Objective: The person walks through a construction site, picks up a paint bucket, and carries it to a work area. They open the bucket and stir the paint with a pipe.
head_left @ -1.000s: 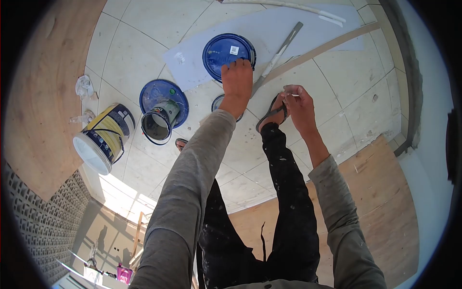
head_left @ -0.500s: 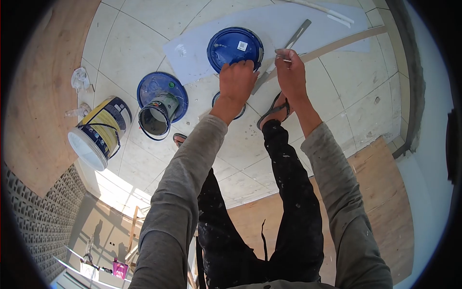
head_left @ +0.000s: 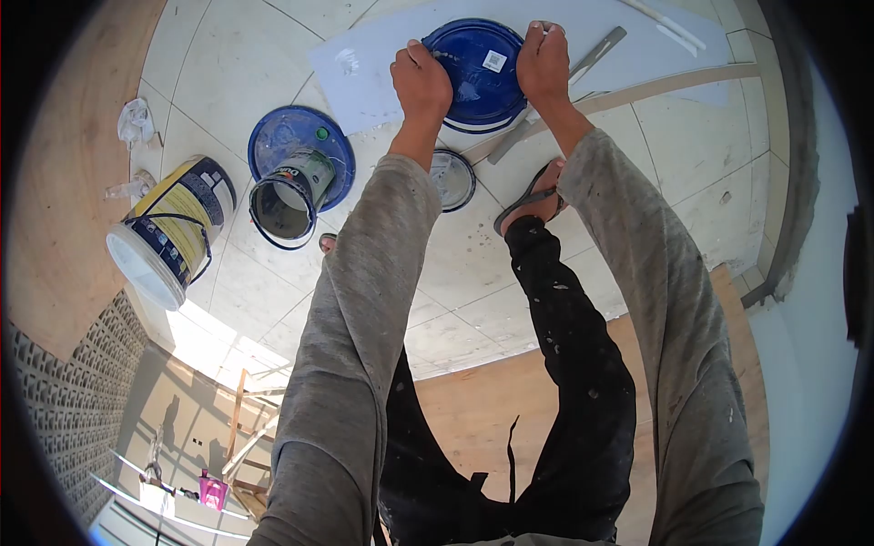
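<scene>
A round blue bucket lid with a small white label is at the top centre of the head view, over a white sheet. My left hand is closed on its left edge, fingers curled over the rim. On the opposite edge, my right hand is closed too, its fingertips partly hidden. A pale rim shows below the lid's near edge; what lies underneath is hidden. Just right of my right hand lies a long flat grey strip. Closer to my feet is a small round tin lid.
An open paint can leans on another blue lid to the left. Beyond it, a yellow and blue bucket lies tipped beside a wooden board. White rods lie at top right, near the wall.
My left hand has moved from the lid's near edge to its left side. My right hand has come in from the right to the lid's right edge. The view has shifted slightly.
</scene>
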The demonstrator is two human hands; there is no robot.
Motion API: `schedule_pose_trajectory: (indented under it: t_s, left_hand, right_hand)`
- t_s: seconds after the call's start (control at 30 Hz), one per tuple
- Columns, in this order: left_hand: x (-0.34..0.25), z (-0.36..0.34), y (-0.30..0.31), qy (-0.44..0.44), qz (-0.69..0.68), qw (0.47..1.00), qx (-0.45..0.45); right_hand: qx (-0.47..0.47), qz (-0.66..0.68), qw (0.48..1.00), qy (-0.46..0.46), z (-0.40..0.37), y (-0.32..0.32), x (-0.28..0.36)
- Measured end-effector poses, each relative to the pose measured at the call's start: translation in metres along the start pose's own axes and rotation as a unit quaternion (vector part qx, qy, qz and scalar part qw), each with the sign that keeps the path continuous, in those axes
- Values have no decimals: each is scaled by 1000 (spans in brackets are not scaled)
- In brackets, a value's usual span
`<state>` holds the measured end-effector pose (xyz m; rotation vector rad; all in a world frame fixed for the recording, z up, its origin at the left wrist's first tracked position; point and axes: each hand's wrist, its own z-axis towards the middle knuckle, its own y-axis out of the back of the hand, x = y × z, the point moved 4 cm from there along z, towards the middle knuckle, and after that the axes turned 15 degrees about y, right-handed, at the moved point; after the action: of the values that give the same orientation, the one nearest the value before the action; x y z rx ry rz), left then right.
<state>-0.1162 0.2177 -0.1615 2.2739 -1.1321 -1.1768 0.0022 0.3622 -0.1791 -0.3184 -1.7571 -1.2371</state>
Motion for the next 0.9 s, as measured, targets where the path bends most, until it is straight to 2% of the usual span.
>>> schedule_pose_trajectory:
  t_s: [0.17, 0.27, 0.33, 0.4, 0.5, 0.6, 0.67, 0.73, 0.77, 0.83, 0.9]
  left_hand:
    - [7, 10, -2, -4, -27, 999, -25]
    - [8, 13, -3, 40, -34, 998, -29]
    - [4, 3, 1, -31, -33, 997, -67]
    - [1, 2, 1, -28, -27, 996, -83]
    - [1, 1, 0, -35, -12, 993, -110]
    - [1, 1, -2, -27, 36, 990, -132]
    - [-6, 1, 2, -24, 58, 987, -150]
    - [-6, -4, 1, 33, 45, 989, -137]
    - [-9, -6, 0, 27, 38, 990, -135]
    - [-8, -3, 2, 38, 53, 991, -116]
    - [-11, 0, 7, 21, 75, 992, -101]
  right_hand:
    - [5, -28, 997, 69, 1, 3, 7]
    - [4, -42, 997, 65, 0, 4, 9]
    - [4, -47, 995, 86, 1, 4, 12]
    - [6, -56, 993, 106, 0, 6, 12]
    - [30, -36, 996, 75, 3, 5, 12]
    - [8, -57, 993, 105, -4, 5, 16]
    - [79, -114, 989, 45, 6, 6, 20]
    - [90, -115, 988, 45, 20, 8, 27]
    - [112, -115, 986, 36, 26, 8, 31]
    - [126, -79, 988, 49, 48, -3, 38]
    - [209, -137, 963, 104, 59, -24, 43]
